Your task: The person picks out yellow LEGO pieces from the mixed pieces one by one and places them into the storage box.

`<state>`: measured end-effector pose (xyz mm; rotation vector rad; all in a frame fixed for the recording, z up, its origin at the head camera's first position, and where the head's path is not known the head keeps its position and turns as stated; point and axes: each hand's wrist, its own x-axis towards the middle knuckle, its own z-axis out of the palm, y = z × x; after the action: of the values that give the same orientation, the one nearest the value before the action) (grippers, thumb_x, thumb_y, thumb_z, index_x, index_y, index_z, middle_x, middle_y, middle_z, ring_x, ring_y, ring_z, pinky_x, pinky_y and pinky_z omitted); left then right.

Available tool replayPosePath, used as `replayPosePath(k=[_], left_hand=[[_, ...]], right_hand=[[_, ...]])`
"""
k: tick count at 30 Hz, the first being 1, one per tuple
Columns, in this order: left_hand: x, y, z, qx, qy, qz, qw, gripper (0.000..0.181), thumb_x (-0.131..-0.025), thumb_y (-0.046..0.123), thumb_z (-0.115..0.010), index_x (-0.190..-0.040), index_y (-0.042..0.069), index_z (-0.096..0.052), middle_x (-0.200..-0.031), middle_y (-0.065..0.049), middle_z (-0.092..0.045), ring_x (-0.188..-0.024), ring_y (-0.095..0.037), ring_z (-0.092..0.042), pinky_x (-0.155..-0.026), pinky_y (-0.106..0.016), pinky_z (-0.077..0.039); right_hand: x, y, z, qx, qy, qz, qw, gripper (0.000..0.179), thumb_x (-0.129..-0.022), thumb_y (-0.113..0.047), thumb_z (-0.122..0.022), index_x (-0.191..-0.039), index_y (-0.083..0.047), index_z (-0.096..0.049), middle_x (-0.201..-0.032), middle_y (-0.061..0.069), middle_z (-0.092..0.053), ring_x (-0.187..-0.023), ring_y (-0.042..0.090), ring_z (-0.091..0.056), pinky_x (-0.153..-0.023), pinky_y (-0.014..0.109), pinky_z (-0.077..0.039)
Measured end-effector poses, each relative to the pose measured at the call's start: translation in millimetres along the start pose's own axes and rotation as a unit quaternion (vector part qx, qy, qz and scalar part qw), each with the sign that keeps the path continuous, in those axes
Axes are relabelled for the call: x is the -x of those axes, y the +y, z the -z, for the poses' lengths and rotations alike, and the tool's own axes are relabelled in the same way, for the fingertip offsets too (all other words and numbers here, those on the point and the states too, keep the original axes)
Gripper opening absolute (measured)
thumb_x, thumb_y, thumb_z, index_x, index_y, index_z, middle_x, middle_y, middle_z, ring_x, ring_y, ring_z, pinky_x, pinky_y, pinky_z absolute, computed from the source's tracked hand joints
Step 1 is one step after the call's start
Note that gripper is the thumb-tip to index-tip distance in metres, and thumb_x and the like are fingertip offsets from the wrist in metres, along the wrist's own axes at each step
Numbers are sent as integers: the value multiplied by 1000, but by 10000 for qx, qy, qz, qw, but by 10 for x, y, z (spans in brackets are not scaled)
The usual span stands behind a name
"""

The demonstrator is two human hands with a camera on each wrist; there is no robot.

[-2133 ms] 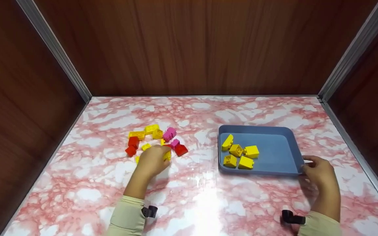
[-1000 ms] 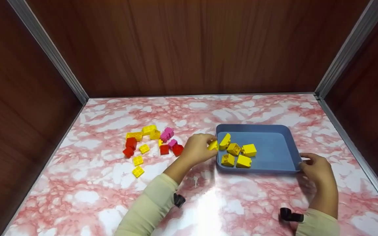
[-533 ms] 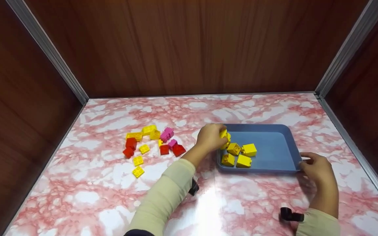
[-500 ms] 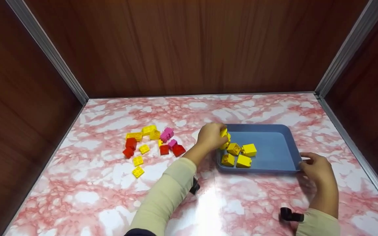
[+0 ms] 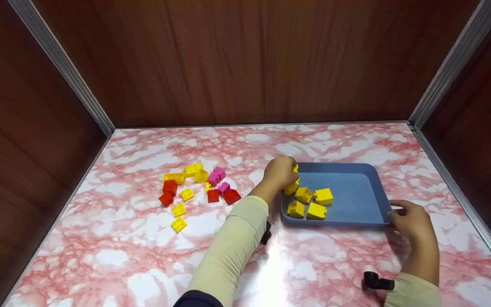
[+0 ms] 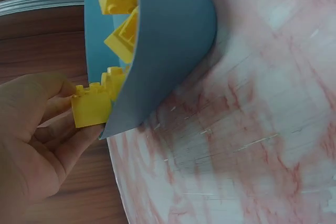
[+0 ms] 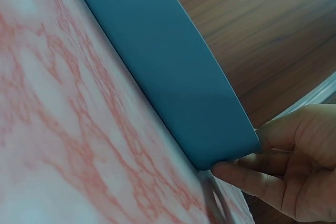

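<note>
My left hand (image 5: pixel 278 172) is over the back left corner of a blue-grey tray (image 5: pixel 358 192). In the left wrist view it pinches a yellow toy brick (image 6: pixel 91 109) between thumb and fingers, studs up, at the tray's rim. Right beside that brick is another yellow brick (image 6: pixel 114 81) inside the tray. More yellow bricks (image 5: pixel 316 210) lie in the tray's left half. My right hand (image 5: pixel 414 221) holds the tray near its front right corner; in the right wrist view the thumb (image 7: pixel 247 179) touches the outer wall (image 7: pixel 173 77) low at the corner.
Left of the tray, loose yellow bricks (image 5: pixel 179 224), red bricks (image 5: pixel 231 196) and pink bricks (image 5: pixel 217 175) lie on the marbled tabletop (image 5: pixel 113 256). Brown wood-grain panels (image 5: pixel 262 64) enclose the back and sides.
My left hand picked up a yellow brick from the loose group and carried it right to the tray, then farther back along its left rim. My right hand stays at the tray's corner.
</note>
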<state>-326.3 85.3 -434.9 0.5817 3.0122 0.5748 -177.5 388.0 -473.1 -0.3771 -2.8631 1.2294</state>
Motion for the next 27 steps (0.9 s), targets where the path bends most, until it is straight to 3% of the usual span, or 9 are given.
replayPosePath(k=[5,13,20,27], left_hand=[[-9,16,-35,-272,81,10,9996,24,-86,22,-67,-108,12,-72,-93,0,-69,-85,-16,-63,-76,-31,-51],[1,-25,-25,-159,201,153,9996,20,-86,20,-67,-102,10,-73,-91,-1,-69,-83,-16,-62,-75,-30,-51],[22,-89,8,-205,327,35,9992,18,-84,19,-67,-99,10,-74,-91,-1,-69,-83,-17,-63,-76,-31,-52],[80,-154,77,125,356,-8,9993,19,-86,19,-67,-101,9,-73,-95,-2,-69,-87,-18,-63,-81,-32,-52]], right_hand=[[2,4,-14,-7,-31,-39,10000,48,-89,-7,-53,-133,11,-49,-115,35,-60,-101,40,-61,-87,49,-43],[9,-6,-16,-25,-49,-11,10000,48,-89,-7,-54,-133,11,-50,-116,36,-60,-100,41,-62,-88,50,-43],[-2,-8,-9,11,-64,13,10000,49,-89,-8,-55,-134,11,-49,-116,35,-60,-102,42,-60,-86,47,-43],[1,-4,-1,80,58,81,9999,48,-88,-6,-54,-132,12,-50,-115,36,-60,-102,43,-61,-85,47,-44]])
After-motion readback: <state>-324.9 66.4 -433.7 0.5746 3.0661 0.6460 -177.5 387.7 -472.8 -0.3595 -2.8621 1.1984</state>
